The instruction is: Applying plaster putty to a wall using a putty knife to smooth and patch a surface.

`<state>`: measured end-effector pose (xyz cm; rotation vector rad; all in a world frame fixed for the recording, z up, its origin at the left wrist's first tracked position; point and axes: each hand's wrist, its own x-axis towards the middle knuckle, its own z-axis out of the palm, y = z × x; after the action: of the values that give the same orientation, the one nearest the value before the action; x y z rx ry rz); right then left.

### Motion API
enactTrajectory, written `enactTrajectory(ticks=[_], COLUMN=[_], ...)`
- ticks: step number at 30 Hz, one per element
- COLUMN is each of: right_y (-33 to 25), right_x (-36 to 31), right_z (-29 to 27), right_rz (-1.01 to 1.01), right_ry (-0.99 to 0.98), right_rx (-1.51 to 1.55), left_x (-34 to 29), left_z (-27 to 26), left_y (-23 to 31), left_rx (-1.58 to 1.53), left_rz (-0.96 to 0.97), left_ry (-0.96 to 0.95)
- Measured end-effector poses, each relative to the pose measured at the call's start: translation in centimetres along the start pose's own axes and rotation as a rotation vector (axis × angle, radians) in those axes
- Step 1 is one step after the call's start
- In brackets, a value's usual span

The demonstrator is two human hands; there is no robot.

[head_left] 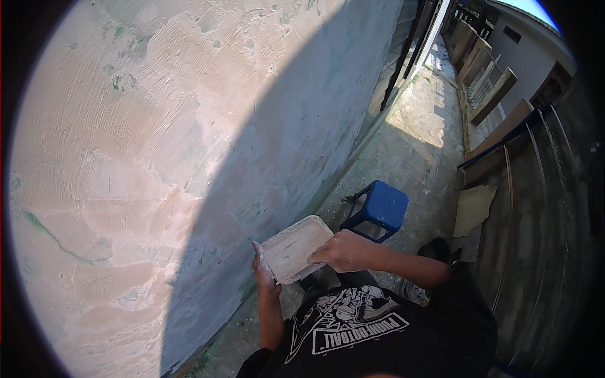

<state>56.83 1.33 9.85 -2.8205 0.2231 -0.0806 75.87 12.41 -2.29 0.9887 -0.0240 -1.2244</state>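
A shallow rectangular tray, whitish and smeared with plaster, is held tilted in front of my body. My left hand grips its left edge, and pale residue coats the fingers. Over the tray's right side, my right hand is closed with its fingertips down near the tray's inner surface. Whatever those fingers hold, if anything, is hidden beneath them. Close on the left rises a wall with rough, uneven plaster and small green patches.
A blue plastic stool stands on the concrete floor just beyond my right hand. To the right are long thin rods and a broken pale board. The narrow passage runs away between the plastered wall and a low fence.
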Motion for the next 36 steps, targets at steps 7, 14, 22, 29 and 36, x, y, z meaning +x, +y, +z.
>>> enactTrajectory(ticks=[7,14,22,29,36], right_y=[2.2,7.4,13.6,18.9,28.4], right_x=[-1.8,-3.7,-6.4,-6.9,-2.3], right_z=[-0.7,-0.4,3.5,3.7,5.7], right_rz=[0.019,0.438,0.333,0.385,0.556], right_ry=[0.102,0.523,0.854,1.019,1.448], right_rx=[0.168,1.069,2.109,2.064,1.27], left_x=[0.4,-1.4,-3.1,-2.9,-3.4], left_z=[1.7,4.1,9.5,9.7,9.9], left_y=[-1.0,-2.6,-2.6,-4.2,-4.0], left_rx=[0.041,-0.027,-0.078,-0.105,-0.035], left_rz=[0.005,0.108,0.094,0.163,0.207], left_ry=[-0.027,0.021,-0.039,0.093,0.052])
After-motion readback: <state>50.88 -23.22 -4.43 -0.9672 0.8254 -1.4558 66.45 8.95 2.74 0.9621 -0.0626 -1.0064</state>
